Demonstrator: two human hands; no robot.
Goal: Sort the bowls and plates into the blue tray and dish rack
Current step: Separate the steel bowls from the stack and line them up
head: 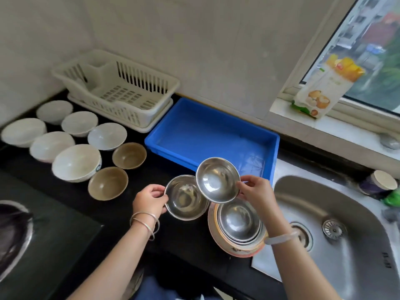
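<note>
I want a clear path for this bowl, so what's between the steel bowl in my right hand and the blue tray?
Nothing shows between them in the head view. The raised steel bowl in the right hand already overlaps the near rim of the blue tray, whose inside holds no dishes.

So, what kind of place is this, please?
Most likely a home kitchen: a steel sink set in a dark counter, a dish rack by the wall, and a stove burner at the left.

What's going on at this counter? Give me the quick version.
A person is sorting dishes. The left hand grips one steel bowl by its rim, and the right hand lifts a second steel bowl near the blue tray. The tray and the dish rack hold nothing yet. More steel bowls sit stacked on a plate; white and brown bowls wait on the countertop.
</note>
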